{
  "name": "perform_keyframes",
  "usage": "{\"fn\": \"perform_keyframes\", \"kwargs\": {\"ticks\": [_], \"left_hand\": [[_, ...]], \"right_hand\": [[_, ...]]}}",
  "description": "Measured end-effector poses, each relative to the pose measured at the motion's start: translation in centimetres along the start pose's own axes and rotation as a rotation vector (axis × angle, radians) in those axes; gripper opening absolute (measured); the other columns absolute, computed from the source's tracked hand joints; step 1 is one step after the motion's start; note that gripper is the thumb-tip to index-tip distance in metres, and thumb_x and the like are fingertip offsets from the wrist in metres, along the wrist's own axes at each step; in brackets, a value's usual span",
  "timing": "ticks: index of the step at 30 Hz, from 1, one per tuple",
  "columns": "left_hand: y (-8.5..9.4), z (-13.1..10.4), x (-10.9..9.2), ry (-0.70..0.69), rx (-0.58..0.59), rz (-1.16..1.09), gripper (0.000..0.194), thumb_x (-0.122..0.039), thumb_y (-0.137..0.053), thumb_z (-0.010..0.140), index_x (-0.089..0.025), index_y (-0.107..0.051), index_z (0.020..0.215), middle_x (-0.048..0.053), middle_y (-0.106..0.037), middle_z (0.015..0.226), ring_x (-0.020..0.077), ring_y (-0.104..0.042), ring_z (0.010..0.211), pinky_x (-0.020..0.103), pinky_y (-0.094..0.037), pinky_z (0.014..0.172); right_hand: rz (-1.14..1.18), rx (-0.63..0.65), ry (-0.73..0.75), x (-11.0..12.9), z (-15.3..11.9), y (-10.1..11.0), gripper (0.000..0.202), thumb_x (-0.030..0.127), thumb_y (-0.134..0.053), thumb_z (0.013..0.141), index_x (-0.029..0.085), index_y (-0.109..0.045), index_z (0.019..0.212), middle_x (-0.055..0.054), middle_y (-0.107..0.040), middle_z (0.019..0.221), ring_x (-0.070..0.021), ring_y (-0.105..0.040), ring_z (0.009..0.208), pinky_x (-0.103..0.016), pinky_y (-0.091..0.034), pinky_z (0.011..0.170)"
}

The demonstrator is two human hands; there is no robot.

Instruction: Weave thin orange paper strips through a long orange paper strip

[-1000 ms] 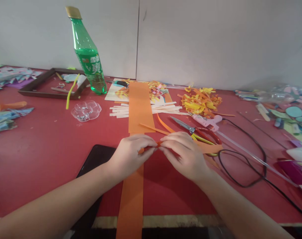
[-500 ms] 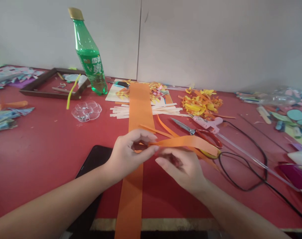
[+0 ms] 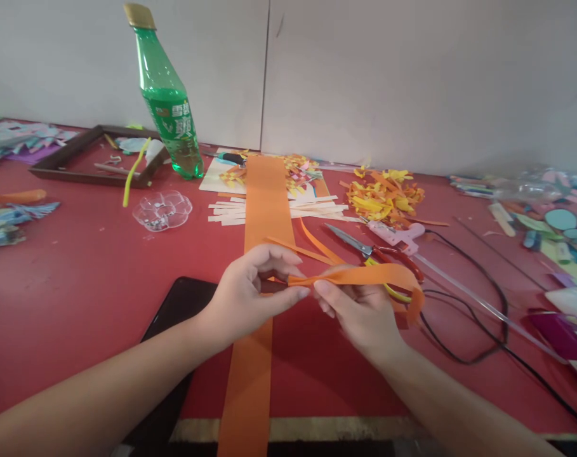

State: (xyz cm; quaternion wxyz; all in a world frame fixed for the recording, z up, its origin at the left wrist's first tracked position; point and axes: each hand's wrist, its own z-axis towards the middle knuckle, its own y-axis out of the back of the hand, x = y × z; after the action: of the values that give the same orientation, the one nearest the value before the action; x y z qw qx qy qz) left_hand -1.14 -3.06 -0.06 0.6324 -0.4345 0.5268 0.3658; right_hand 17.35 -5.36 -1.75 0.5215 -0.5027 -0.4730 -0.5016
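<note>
An orange paper strip (image 3: 374,275) is held up between both hands above the red table. My left hand (image 3: 254,285) is closed on its left end, thumb and fingertips pinching it. Just to the right, my right hand (image 3: 359,311) pinches the same strip with its thumb on top. From there the free end curls over and hangs down at the right. Under the hands a long, wide orange paper band (image 3: 268,203) runs from the back of the table over the front edge. Thin orange strips (image 3: 311,254) lie behind the hands.
A black phone (image 3: 174,324) lies beside the left forearm. Scissors (image 3: 350,240), a pink glue gun (image 3: 397,235) and its black cord lie at the right. Behind are yellow-orange scraps (image 3: 386,197), white strips (image 3: 226,212), a clear dish (image 3: 162,211), a green bottle (image 3: 169,120) and a frame (image 3: 69,176).
The right thumb and fingers have closed on the strip, where before they were apart below it. The strip's free end now bends down further. The camera view has shifted slightly.
</note>
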Motion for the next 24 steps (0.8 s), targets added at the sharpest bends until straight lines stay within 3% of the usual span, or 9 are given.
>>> {"fn": "perform_keyframes", "kwargs": {"ticks": [9, 24], "left_hand": [[-0.15, 0.41, -0.64, 0.208, -0.083, -0.179, 0.031, -0.017, -0.083, 0.072, -0.017, -0.059, 0.091, -0.004, -0.072, 0.069, 0.0052, -0.067, 0.063, 0.014, -0.049, 0.062], [-0.16, 0.41, -0.67, 0.250, -0.044, -0.220, 0.028, -0.015, -0.082, 0.073, -0.016, -0.061, 0.091, -0.004, -0.073, 0.070, 0.0058, -0.067, 0.066, 0.016, -0.049, 0.066]], "right_hand": [[0.008, -0.036, 0.022, 0.33, 0.10, -0.26, 0.017, 0.035, -0.078, 0.080, 0.021, -0.073, 0.072, 0.001, -0.067, 0.058, -0.0068, -0.057, 0.046, -0.016, -0.047, 0.043], [0.018, -0.047, 0.043, 0.62, 0.10, -0.31, 0.021, 0.034, -0.078, 0.078, 0.021, -0.070, 0.064, 0.002, -0.066, 0.056, -0.0077, -0.057, 0.046, -0.018, -0.048, 0.044]]}}
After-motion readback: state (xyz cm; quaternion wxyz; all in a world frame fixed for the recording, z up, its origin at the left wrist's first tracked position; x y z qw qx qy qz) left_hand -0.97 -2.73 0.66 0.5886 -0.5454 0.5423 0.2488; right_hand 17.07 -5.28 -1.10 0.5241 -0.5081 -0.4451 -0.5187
